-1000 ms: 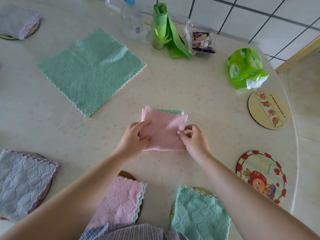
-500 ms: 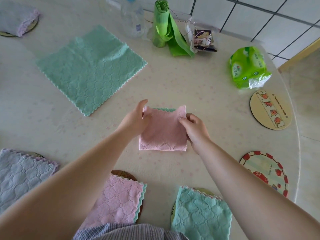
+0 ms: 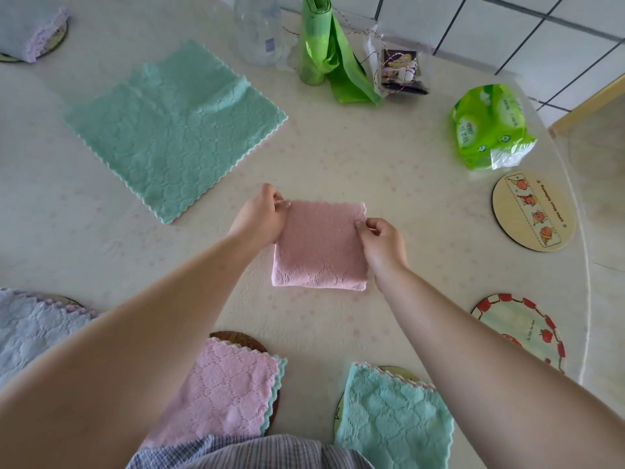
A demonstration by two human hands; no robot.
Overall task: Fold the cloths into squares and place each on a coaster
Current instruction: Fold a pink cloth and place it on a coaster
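Observation:
A pink cloth folded into a square is at the middle of the table. My left hand pinches its far left corner and my right hand pinches its far right corner. An unfolded green cloth lies flat at the back left. Two bare coasters are on the right: a beige one and a red-rimmed one. Folded cloths rest on coasters near me: pink, green and lilac. Another lilac one sits far left.
Along the back stand a clear bottle, a roll of green bags and a small packet. A green tissue pack lies at the right. The table's curved edge runs down the right side.
Both hands moved from the cloth's near edge to its far corners and took hold of them. The green edge that showed behind the pink square is now hidden.

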